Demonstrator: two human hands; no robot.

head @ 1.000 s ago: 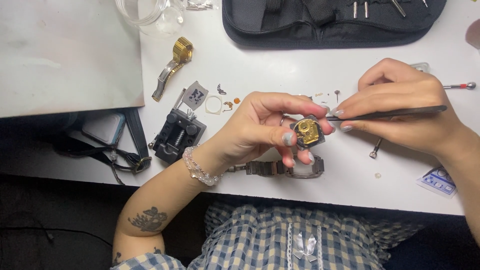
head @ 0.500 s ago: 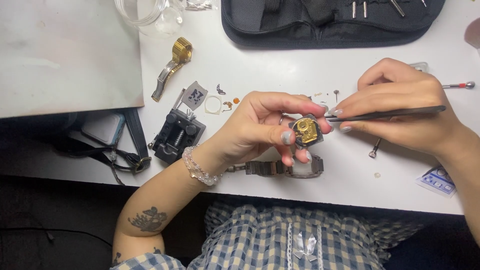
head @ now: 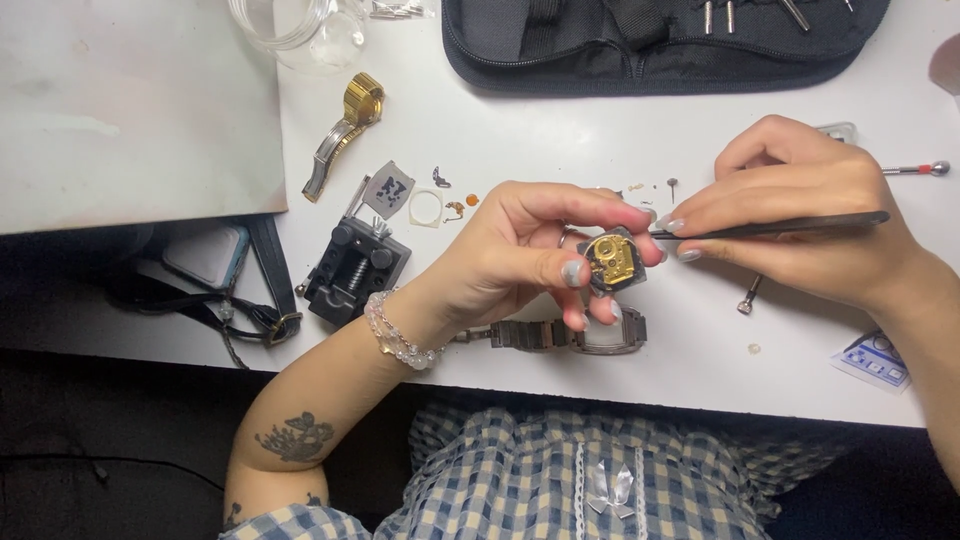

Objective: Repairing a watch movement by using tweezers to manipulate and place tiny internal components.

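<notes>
While our left hand pinches the little gold watch part above the middle of the white table, our right hand squeezes the black tweezers shut. We should poke softly and hold the part very still.

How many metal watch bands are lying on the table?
2. A gold-and-silver band lies near the table's top left, by the grey mat. A dark steel band lies under the left hand. Others may be hidden in the black case.
</notes>
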